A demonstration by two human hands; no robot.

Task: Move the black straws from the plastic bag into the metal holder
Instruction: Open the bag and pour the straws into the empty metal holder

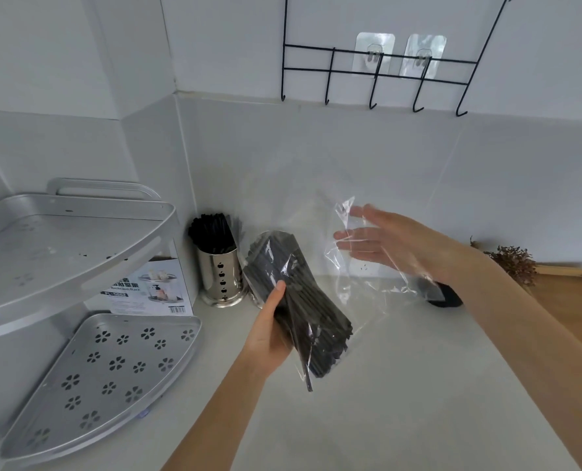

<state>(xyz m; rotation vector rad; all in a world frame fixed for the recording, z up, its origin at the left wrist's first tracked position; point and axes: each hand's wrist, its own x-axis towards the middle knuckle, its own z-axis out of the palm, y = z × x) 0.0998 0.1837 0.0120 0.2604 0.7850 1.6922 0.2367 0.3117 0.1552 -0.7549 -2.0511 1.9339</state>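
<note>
My left hand point(269, 329) grips the bagged black straws point(300, 300); right hand point(381, 241) spread inside the plastic bag point(368, 277) — widen mouth, slide bundle toward metal holder point(220, 277).

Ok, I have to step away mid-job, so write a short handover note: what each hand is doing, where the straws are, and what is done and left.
Left hand grips the bundle of black straws, partly wrapped in the plastic bag.
Right hand is open, fingers straight inside the clear film.
Metal holder stands by the wall and already has black straws in it.
Left: free the bundle from the bag and stand it in the holder.
</note>
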